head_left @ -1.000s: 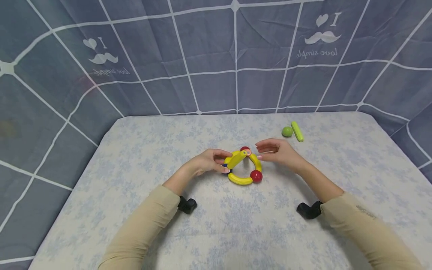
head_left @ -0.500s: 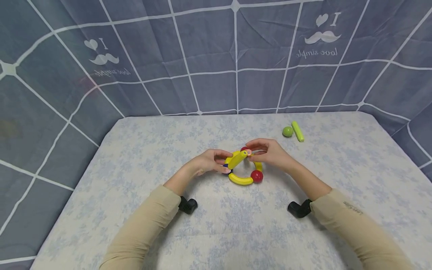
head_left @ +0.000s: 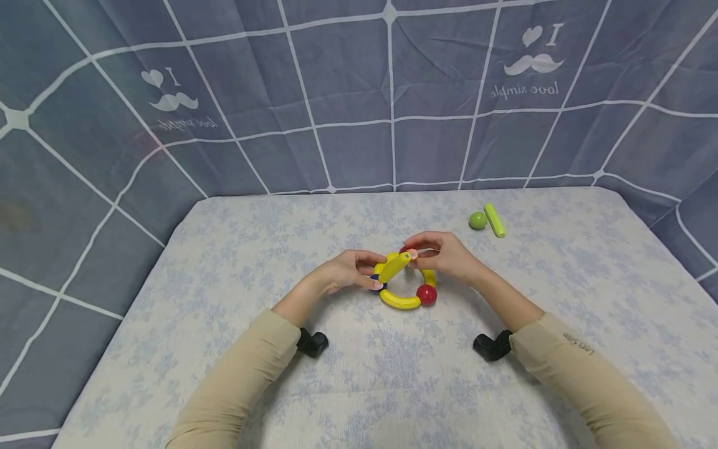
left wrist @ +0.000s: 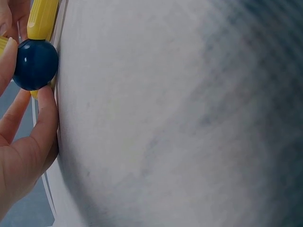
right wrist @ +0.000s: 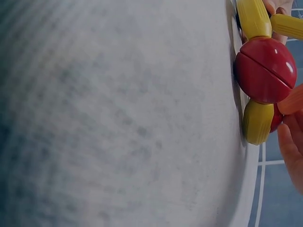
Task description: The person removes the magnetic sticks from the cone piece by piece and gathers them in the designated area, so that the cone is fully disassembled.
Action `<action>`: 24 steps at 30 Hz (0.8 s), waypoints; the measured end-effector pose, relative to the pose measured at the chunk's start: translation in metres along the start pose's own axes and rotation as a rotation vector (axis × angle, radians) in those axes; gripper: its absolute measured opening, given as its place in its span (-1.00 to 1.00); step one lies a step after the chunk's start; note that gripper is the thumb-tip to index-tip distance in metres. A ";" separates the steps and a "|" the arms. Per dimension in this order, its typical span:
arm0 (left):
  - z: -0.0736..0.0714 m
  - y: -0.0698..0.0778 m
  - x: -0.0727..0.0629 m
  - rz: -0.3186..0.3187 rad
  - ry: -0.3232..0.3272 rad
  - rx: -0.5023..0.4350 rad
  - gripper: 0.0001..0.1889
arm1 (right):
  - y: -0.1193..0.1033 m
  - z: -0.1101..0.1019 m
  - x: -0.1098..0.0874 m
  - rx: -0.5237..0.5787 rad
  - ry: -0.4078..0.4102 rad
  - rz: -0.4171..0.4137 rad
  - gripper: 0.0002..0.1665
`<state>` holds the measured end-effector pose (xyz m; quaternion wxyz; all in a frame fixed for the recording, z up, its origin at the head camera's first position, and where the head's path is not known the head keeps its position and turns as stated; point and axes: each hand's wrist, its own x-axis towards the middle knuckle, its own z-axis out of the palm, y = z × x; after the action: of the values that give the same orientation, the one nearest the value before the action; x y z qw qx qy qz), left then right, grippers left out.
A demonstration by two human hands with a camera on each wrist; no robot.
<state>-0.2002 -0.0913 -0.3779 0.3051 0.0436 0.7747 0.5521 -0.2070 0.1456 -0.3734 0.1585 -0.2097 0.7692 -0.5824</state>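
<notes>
A ring of yellow curved rods (head_left: 400, 302) joined by balls lies on the table. Thumb and fingers of my left hand (head_left: 348, 271) grip the blue ball (left wrist: 35, 65) at the ring's left corner. From that ball a yellow rod (head_left: 394, 268) slants up and inward. At the far corner, my right hand (head_left: 445, 254) pinches an orange rod (right wrist: 292, 100), which leans up from a red ball mostly hidden by the fingers. Another red ball (head_left: 427, 295), with a seam round it, forms the near right corner and is touched by neither hand.
Farther back on the right, a green ball (head_left: 478, 220) lies beside a light green rod (head_left: 495, 220). A pale flowered cloth covers the table (head_left: 359, 374). Behind it hangs a grey-blue checked curtain (head_left: 348, 93). Black camera mounts sit at both wrists.
My right hand has moved left from beside the ring and taken hold of the orange rod at the far red ball. My left hand has kept its grip on the blue ball.
</notes>
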 end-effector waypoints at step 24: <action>0.000 -0.001 0.001 0.003 0.000 0.002 -0.42 | -0.001 -0.004 0.010 -0.104 0.052 0.023 -0.61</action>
<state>-0.2007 -0.0914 -0.3790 0.3043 0.0454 0.7752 0.5518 -0.2176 0.1430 -0.3718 0.1341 -0.1936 0.8046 -0.5452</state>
